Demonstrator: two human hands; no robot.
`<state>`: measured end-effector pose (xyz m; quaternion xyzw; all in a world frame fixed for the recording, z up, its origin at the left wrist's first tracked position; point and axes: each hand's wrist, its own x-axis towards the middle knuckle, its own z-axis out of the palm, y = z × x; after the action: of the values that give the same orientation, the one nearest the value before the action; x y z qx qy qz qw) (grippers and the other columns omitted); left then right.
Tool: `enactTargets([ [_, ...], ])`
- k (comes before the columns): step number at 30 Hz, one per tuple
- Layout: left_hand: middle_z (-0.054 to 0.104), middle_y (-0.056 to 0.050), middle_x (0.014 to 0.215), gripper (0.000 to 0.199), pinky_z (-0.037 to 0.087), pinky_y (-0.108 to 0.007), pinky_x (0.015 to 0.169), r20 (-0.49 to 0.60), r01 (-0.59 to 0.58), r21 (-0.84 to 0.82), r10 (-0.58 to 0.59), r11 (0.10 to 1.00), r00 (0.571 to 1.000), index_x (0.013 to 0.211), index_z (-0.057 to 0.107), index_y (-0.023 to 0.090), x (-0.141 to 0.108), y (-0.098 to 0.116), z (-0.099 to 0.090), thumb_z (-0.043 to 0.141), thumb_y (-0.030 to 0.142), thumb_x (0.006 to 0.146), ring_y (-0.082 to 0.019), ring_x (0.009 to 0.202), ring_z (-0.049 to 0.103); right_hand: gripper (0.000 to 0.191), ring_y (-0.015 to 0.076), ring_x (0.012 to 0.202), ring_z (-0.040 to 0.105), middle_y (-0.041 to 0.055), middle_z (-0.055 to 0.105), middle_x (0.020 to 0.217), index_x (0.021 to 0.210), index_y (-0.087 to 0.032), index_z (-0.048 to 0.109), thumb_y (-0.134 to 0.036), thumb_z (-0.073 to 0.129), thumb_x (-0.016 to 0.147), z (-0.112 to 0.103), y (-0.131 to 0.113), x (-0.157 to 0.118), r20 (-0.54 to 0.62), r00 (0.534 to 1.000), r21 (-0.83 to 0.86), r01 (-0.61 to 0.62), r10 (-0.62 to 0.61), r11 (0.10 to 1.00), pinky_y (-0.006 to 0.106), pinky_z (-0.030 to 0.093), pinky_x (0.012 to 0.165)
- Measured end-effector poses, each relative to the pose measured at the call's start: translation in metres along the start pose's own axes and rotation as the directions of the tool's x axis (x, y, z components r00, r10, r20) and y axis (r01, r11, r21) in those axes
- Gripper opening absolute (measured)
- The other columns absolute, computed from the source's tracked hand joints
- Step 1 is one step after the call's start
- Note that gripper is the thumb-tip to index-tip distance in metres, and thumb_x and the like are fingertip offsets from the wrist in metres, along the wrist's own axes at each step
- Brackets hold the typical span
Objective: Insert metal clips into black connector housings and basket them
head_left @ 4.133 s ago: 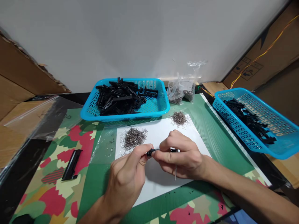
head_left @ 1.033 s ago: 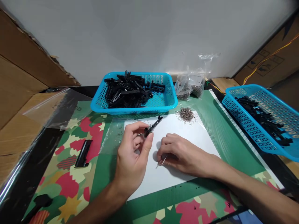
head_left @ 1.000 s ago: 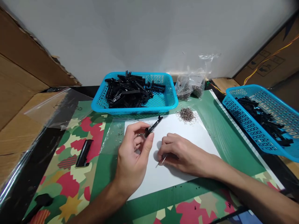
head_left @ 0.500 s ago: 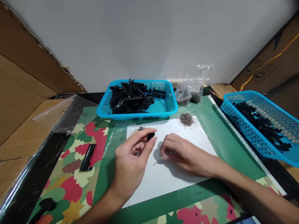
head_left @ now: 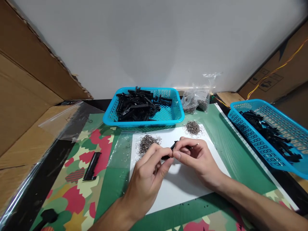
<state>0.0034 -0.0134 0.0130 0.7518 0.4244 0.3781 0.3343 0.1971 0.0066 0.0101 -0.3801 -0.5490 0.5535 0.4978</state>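
Pinched between my left thumb and fingers is a small black plastic part (head_left: 166,157), mostly covered by the fingertips. My left hand (head_left: 148,173) is closed on it above the white paper (head_left: 183,189). My right hand (head_left: 197,158) is closed too, its fingertips meeting the left ones at the part. A thin metal tool (head_left: 194,146), perhaps a pick or tweezers, pokes out from the right fingers. Whatever lies between the touching fingertips is hidden. Beyond the hands are two piles of small metal springs or clips, one pile (head_left: 147,144) near the left hand, another pile (head_left: 192,127) farther back.
A blue basket (head_left: 144,123) of black plastic parts stands at the back. Another blue basket (head_left: 250,141) with black parts sits right. One black part (head_left: 91,166) lies on the left of the patterned mat. Plastic bags (head_left: 196,101) of metal pieces stand against the wall.
My right hand has risen and turned to meet my left hand, which moved right and lowered the black part. The left metal pile shows more now.
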Motion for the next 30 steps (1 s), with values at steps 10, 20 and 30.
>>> enactTargets([
  [10, 0.054, 0.003, 0.093, 0.016, 0.045, -0.020, 0.064, -0.012, 0.229, -0.252, -0.239, 0.940, 0.971, 0.111, 0.071, 0.030, -0.002, 0.001, 0.011, 0.057, 0.037, 0.109, -0.010, 0.078, 0.057, 0.018, 0.0191, 0.078, 0.045, 0.0010, 0.047, 0.078, 0.081, -0.025, 0.084, -0.041, 0.083, 0.089, 0.006, 0.001, -0.008, -0.080, 0.996, -0.074, -0.034, 0.028, 0.997, 0.033, 0.037, 0.068],
  [20, 0.046, 0.006, 0.083, 0.027, 0.023, -0.021, 0.047, 0.143, 0.409, -0.571, -0.404, 0.712, 0.903, 0.107, 0.066, 0.024, -0.002, -0.001, 0.017, 0.064, 0.051, 0.104, -0.004, 0.054, 0.034, 0.012, 0.0208, 0.085, 0.040, 0.0011, 0.042, 0.078, 0.084, -0.029, 0.086, -0.036, 0.081, 0.093, 0.007, 0.005, -0.009, -0.078, 0.996, -0.019, -0.041, 0.039, 0.999, 0.035, 0.033, 0.074],
  [30, 0.054, 0.003, 0.094, 0.021, 0.031, -0.020, 0.050, 0.022, 0.355, -0.494, -0.397, 0.794, 0.918, 0.105, 0.068, 0.025, -0.003, -0.001, 0.016, 0.064, 0.045, 0.105, -0.005, 0.060, 0.042, 0.008, 0.0126, 0.066, 0.047, -0.0010, 0.057, 0.076, 0.095, -0.025, 0.086, -0.030, 0.083, 0.091, 0.000, 0.008, -0.003, -0.037, 0.998, -0.026, 0.042, -0.043, 0.999, 0.028, 0.033, 0.058],
])
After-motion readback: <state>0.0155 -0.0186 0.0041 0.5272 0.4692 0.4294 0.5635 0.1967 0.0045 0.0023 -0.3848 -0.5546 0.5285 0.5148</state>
